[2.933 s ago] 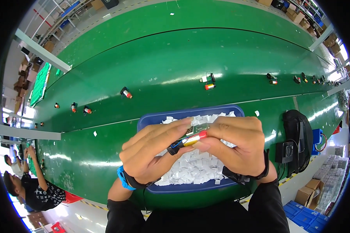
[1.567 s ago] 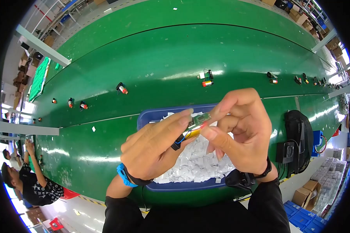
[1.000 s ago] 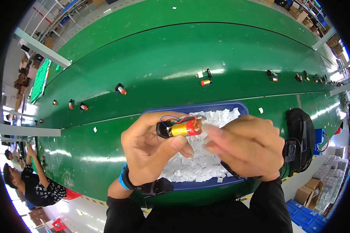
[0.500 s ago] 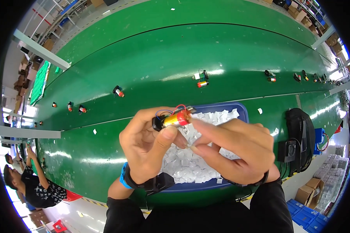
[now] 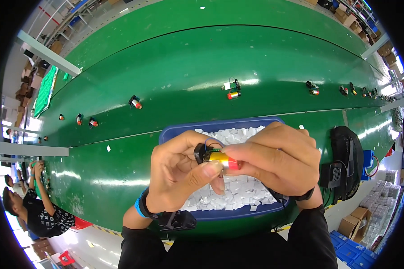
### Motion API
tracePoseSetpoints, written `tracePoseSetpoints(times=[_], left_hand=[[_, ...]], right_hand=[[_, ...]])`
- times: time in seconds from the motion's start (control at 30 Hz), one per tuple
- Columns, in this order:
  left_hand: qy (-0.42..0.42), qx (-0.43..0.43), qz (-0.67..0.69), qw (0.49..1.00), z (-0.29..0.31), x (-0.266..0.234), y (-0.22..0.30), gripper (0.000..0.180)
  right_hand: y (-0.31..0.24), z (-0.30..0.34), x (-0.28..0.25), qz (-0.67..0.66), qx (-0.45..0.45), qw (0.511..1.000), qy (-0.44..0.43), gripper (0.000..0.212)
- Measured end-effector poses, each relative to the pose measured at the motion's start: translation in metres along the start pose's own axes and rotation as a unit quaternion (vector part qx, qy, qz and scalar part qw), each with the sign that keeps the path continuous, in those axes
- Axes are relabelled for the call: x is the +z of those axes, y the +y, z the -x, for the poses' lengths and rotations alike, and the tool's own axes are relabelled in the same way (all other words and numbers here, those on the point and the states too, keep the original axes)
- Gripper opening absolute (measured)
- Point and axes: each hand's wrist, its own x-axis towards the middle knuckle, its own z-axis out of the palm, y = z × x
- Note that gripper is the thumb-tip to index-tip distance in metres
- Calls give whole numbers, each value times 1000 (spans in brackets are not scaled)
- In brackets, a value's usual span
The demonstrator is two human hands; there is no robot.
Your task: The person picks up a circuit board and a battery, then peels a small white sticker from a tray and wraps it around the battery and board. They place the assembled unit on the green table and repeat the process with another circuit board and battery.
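Note:
A small cylindrical battery (image 5: pixel 225 160) with yellow and red wrapping is held over the tray, lying roughly level. My left hand (image 5: pixel 177 175) is closed around its left part, thumb on the wrapping, near a black end piece (image 5: pixel 199 154). Thin dark wires (image 5: pixel 214 142) loop above it. Fingertips of my right hand (image 5: pixel 283 157) pinch the battery's red end and the part just above it; whether a small piece sits under them is hidden. Below both hands stands a blue tray (image 5: pixel 167 133) full of small white square pieces (image 5: pixel 229 195).
Similar battery assemblies, such as one (image 5: pixel 234 95) beyond the tray and another (image 5: pixel 135 103) to the left, lie along the green surface (image 5: pixel 184 58). A black bag (image 5: pixel 348 157) is at the right. Another person (image 5: pixel 40 210) works at the far left.
The battery has shifted right and slightly down with my left hand. My right fingers were pinched together below the battery's red end; now they are up on the battery itself.

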Motion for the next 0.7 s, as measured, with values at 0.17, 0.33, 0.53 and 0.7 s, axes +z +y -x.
tracePoseSetpoints(times=[0.17, 0.33, 0.53, 0.7], left_hand=[[-25, -42, 51, 997, -1, 0, 0, 24], [-43, -97, 59, 993, -9, 0, 7, 26], [-42, -123, 24, 991, -14, 5, 2, 35], [-64, -123, 56, 989, -18, -2, -3, 38]], right_hand=[[1, 3, -5, 7, -41, 999, -10, 37], [7, 0, -7, -19, -42, 999, 5, 38], [4, 2, -10, -6, -33, 999, -11, 38], [-2, -4, -19, 9, 16, 998, -54, 41]])
